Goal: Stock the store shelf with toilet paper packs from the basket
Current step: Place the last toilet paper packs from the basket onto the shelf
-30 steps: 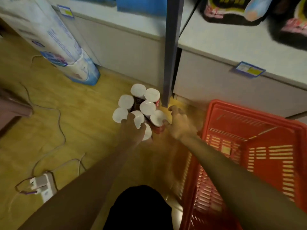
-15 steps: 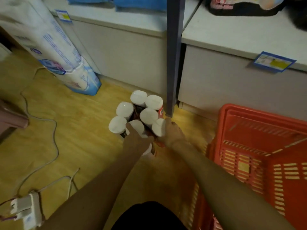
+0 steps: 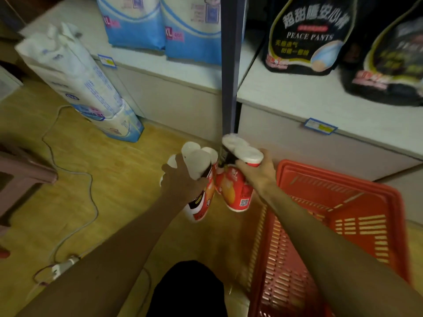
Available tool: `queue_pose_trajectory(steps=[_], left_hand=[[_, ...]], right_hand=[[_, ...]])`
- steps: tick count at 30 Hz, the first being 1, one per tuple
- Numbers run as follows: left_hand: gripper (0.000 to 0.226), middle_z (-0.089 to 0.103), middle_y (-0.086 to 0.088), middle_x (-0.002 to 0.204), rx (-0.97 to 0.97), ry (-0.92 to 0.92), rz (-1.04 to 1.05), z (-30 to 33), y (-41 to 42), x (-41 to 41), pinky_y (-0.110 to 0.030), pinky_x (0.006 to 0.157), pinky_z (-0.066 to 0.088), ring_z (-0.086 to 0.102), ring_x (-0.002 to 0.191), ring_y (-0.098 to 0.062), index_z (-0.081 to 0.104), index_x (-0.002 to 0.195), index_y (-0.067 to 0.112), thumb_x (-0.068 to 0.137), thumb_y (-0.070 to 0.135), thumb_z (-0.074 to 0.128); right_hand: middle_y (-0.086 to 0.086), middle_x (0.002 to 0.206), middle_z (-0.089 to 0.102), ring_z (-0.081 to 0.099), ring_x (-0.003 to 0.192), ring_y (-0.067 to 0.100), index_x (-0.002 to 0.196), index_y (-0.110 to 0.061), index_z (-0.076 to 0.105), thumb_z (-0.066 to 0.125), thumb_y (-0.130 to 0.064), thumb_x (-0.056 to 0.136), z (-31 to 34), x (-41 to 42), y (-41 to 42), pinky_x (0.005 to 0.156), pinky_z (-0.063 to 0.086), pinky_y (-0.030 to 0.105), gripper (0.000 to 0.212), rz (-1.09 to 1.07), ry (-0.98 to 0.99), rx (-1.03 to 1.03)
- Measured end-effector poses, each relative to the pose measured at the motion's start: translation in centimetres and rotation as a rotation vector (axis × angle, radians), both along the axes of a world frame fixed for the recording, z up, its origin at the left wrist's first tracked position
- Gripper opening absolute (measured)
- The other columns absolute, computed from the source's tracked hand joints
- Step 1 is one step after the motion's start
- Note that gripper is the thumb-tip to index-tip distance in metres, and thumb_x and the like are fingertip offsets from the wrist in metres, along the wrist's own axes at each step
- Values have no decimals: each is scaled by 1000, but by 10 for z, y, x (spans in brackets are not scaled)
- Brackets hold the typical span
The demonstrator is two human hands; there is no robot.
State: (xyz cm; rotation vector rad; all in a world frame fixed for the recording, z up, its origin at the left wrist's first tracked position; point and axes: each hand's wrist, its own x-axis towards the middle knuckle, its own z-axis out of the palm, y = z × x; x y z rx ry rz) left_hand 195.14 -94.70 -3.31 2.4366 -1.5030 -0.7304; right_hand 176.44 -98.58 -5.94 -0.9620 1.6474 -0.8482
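Observation:
Both hands hold red-and-white wrapped toilet paper rolls lifted above the wooden floor. My left hand (image 3: 180, 179) grips a cluster of rolls (image 3: 199, 161) from the top, their white ends facing up. My right hand (image 3: 258, 172) grips another cluster of rolls (image 3: 235, 186), tilted, with red wrapping showing below. The two clusters touch in front of the dark shelf post (image 3: 231, 65). The red plastic basket (image 3: 343, 202) sits on the floor at the right and looks empty. The white shelf (image 3: 286, 97) lies just beyond the rolls.
Blue-and-white packs (image 3: 164, 26) and black packs (image 3: 304, 35) stand on the shelf. A tall white pack (image 3: 77, 83) leans against the shelf at left. A cable and power strip (image 3: 66, 266) lie on the floor at left. A brown stool edge (image 3: 20, 172) is at far left.
The rolls stood on the floor with both hands reaching onto them. Now both hands have lifted them off the floor in two clusters, and the view has tilted up toward the shelf.

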Motion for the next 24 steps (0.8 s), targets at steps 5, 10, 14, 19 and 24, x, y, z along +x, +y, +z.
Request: queue_pose_trajectory(steps=[5,10,14,19,24], left_hand=[[77,60,-15,114,7,97,-67,116,1,7,-41,81,53,62,103,-35,35,139,17,76,48,67],[74,58,-17,110,-36,96,-156,230,8,9,-43,90,52,58,104,-35,46,134,23,68,56,48],[67,63,-14,109,-107,42,-236,321,6,4,-34,85,48,60,103,-33,53,129,23,71,55,52],[55,67,-9,110,-116,93,-329,431,0,-3,-30,81,50,64,95,-24,57,124,24,78,52,68],[56,66,-4,120,-106,203,-419,525,-9,-2,-21,71,47,61,93,-16,59,124,24,77,50,75]], right_hand=[[3,106,63,67,97,25,114,-24,42,84,-30,72,104,-23,9,89,57,49,60,-101,-37,35],[2,96,65,68,83,19,114,-18,45,79,-20,82,216,-41,29,73,60,36,47,-164,-138,14],[9,99,69,70,86,26,116,-22,49,70,-27,89,305,-52,42,73,59,38,35,-206,-216,3],[11,100,72,72,88,29,105,-34,55,65,-44,87,407,-60,49,84,59,50,23,-193,-172,-37],[10,98,71,72,84,25,101,-34,51,61,-38,93,515,-70,55,75,60,42,14,-164,-129,-101]])
